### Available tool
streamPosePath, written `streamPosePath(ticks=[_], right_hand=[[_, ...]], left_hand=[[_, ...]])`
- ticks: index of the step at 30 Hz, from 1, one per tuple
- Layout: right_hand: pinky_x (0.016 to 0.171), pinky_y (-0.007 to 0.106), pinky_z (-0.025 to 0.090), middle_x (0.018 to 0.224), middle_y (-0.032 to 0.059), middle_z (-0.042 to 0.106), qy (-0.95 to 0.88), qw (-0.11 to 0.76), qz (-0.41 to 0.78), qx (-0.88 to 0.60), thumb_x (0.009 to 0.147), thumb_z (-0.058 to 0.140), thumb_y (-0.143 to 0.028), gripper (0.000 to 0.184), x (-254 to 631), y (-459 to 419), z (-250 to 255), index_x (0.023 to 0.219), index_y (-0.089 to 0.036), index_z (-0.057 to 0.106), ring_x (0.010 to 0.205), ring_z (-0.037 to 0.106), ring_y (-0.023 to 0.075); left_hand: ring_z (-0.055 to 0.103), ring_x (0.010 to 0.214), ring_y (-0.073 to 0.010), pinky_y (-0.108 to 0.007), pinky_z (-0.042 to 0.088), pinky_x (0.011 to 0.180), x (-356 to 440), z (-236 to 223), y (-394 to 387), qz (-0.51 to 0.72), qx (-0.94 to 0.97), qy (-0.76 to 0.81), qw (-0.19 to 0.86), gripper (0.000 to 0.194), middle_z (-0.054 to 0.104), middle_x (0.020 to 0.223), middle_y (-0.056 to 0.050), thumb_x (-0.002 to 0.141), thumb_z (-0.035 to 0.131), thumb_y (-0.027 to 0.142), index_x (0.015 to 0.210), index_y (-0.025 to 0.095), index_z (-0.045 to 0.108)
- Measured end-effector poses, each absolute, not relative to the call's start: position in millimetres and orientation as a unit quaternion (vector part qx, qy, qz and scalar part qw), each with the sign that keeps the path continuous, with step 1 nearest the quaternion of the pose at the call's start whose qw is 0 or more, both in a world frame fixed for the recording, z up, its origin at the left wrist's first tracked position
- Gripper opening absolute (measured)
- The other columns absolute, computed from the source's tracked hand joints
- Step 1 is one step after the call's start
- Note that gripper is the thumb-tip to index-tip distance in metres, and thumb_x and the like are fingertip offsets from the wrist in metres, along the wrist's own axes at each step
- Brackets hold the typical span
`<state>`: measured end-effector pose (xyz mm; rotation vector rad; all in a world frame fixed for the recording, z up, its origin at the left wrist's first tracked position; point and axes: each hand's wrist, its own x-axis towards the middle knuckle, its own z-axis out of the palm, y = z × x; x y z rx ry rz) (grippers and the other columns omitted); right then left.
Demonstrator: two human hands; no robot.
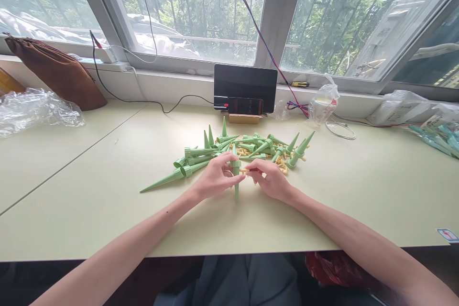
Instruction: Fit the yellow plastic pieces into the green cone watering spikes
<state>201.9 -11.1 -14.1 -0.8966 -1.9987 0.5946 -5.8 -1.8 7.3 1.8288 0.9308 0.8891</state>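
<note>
Near the middle of the table, my left hand (218, 176) is closed around a green plastic watering spike (236, 190), its narrow tip pointing down toward me. My right hand (268, 178) pinches a small pale-yellow plastic valve (244, 170) against the side of the spike's collar; whether it sits in a hole there cannot be made out. Just beyond my hands lies a loose pile of green spikes (201, 152), some standing point-up, others on their sides. Among them are several small yellow valves (282, 163). A long spike (163, 180) lies at the pile's left end.
Behind the pile, a phone (245, 105) leans on a black tablet (245, 79) above a small cardboard box (245, 118). Clear plastic wrap (39, 112) and a brown bag (60, 71) are at left. Bagged items (439, 129) lie at right. Cables run along the window sill.
</note>
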Motion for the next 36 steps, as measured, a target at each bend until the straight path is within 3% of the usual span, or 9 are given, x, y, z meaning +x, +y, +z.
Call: streamPosePath(ticks=[7,13,29,36], right_hand=[[0.058,0.028,0.047,0.068,0.0018,0.063,-0.786,0.427,0.241,-0.377,0.094,0.053,-0.028,0.014,200.7,-12.4,-13.4,0.089,-0.02,0.063,0.061,0.057,0.0151],[0.059,0.028,0.049,0.074,0.0035,0.067,-0.779,0.435,0.235,-0.384,0.092,0.056,-0.025,0.01,199.8,-13.1,-13.7,0.089,-0.019,0.063,0.065,0.061,0.0162],[0.051,0.025,0.038,0.071,0.0019,0.064,-0.742,0.423,0.298,-0.427,0.092,0.056,-0.032,0.016,196.7,-18.1,-10.6,0.089,-0.018,0.064,0.06,0.056,0.0135],[0.053,0.026,0.039,0.069,0.0009,0.062,-0.721,0.418,0.349,-0.428,0.092,0.057,-0.035,0.019,195.5,-18.6,-7.5,0.087,-0.018,0.064,0.059,0.052,0.013]], left_hand=[[0.058,0.054,-0.0054,-0.023,0.052,0.049,-3.0,9.5,-4.5,0.364,0.741,0.373,0.424,0.029,0.053,0.108,-0.004,0.081,0.07,0.036,0.098,0.018,0.055],[0.052,0.054,-0.0044,-0.021,0.048,0.046,-1.0,14.8,-7.1,0.373,0.763,0.367,0.379,0.023,0.053,0.103,-0.004,0.08,0.07,0.032,0.094,0.017,0.058],[0.054,0.058,-0.0052,-0.023,0.054,0.055,0.2,12.7,-7.2,0.39,0.788,0.359,0.314,0.018,0.053,0.099,-0.002,0.081,0.068,0.028,0.093,0.017,0.059],[0.055,0.057,-0.0048,-0.023,0.054,0.055,0.3,11.0,-6.5,0.391,0.79,0.36,0.306,0.018,0.052,0.099,-0.002,0.081,0.068,0.028,0.092,0.017,0.058]])
